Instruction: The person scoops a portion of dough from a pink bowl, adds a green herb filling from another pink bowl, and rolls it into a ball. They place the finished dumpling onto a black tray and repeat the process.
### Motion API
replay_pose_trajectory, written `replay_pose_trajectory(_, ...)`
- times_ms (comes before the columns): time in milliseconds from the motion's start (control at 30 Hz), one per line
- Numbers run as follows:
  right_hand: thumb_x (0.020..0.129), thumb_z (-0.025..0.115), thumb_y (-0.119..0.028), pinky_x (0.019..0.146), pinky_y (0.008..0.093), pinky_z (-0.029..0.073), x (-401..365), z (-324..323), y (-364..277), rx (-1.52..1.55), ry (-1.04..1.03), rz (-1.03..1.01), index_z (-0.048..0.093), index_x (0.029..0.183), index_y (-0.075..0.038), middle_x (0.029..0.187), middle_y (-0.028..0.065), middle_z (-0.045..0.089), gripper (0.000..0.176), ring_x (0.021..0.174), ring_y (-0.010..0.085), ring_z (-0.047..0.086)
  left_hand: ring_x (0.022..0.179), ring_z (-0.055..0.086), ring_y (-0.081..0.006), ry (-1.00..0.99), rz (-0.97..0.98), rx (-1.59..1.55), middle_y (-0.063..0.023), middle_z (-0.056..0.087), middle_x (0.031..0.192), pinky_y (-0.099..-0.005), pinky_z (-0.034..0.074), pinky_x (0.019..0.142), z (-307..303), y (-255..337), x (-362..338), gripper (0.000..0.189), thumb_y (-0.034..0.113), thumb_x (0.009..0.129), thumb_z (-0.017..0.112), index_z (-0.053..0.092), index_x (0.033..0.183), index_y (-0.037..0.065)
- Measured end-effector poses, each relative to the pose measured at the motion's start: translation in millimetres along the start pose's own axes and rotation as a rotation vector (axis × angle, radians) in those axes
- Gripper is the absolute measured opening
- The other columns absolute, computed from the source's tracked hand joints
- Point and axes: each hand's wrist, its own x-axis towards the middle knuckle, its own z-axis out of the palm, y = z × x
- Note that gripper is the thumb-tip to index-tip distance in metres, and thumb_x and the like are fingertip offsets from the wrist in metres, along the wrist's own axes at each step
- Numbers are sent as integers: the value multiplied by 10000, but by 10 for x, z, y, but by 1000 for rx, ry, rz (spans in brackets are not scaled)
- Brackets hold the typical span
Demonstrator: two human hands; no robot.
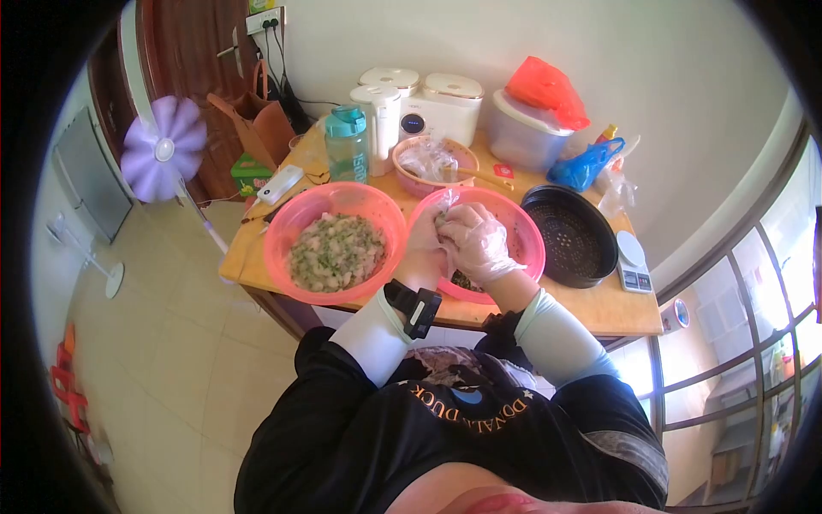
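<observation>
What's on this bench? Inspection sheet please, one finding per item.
Surface: wooden table, crowded toward the wall.
Job's things: left bowl holds chopped green-and-white mix; right bowl, contents mostly hidden.
Clutter: bottle, black pan, scale, blue bag, red bag on tub.
Hands: left hand and right hand together over right bowl; right gloved in clear plastic; anything held is hidden.
Cables: black cords plugged into wall outlet; nothing seen across either bowl.
Surroundings: fan left of table, door behind it, barred window right.

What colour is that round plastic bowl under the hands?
The round plastic bowl is pink; head view.
</observation>
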Motion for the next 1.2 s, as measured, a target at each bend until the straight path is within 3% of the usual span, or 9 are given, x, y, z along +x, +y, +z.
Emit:
replay_pose_trajectory(167,681,779,-197,822,422,544,-53,142,59,-80,40,39,766,842,-169,998,19,677,164,990,273,637,788,681,-137,72,51,-28,-35,668,889,-252,584,676,-56,-61,93,147,200,973,602,648,951,63)
replay_pose_trajectory(367,736,755,-188,835,415,547,-9,48,19,-108,-112,133,789,822,-156,1022,26,699,97,994,274,664,835,687,-178,124,50,48,-55,676,894,-315,583,749,-18,-81,17,167,226,974,607,660,941,71)
replay_pose_trajectory(467,768,752,-209,887,411,544,99,-140,48,62,-228,288,795,972,-151,1123,69,704,217,1022,292,676,887,682,-191,138,139,10,-74,677,958,-325,581,762,-13,-95,41,208,267,979,614,654,1018,67)
replay_pose_trajectory(533,774,733,-274,892,414,543,214,-346,-32,123,-350,556,724,1170,-172,1160,103,672,410,1054,304,667,953,676,-225,79,253,14,-99,672,1055,-376,578,797,24,-92,-12,348,391,1000,598,631,1101,59)
replay_pose_trajectory(567,799,724,-286,901,443,543,260,-396,-58,135,-417,533,627,1316,-192,1217,140,649,534,1034,325,672,953,676,-225,80,251,13,-99,672,1055,-376,578,797,30,-79,-26,348,391,1000,598,631,1101,59)
replay_pose_trajectory(667,833,710,-266,916,445,542,299,-362,-129,-104,-533,438,603,1361,-193,1176,154,673,543,1051,334,674,1027,665,-256,115,159,30,-121,662,1144,-417,562,871,153,-44,-91,570,562,1016,499,603,1227,42)
replay_pose_trajectory(833,843,687,-207,885,451,549,198,-238,-57,-112,-487,296,656,1291,-211,1153,139,676,448,1039,342,675,1129,639,-264,156,82,77,-137,657,1215,-429,509,1008,204,-28,-102,821,706,1004,329,523,1414,22)
replay_pose_trajectory(1100,835,651,-123,860,445,555,11,93,162,56,-355,290,729,1166,-222,1144,119,678,355,1016,351,673,1072,654,-253,360,114,111,-108,674,1178,-412,526,982,87,-74,17,775,692,1016,321,578,1330,32)
replay_pose_trajectory(1200,834,660,-80,871,416,557,82,8,139,140,-318,293,753,1118,-155,1085,127,698,309,993,342,684,1017,661,-245,354,115,64,-101,678,1133,-405,535,960,87,-59,26,760,693,1013,335,595,1288,33)
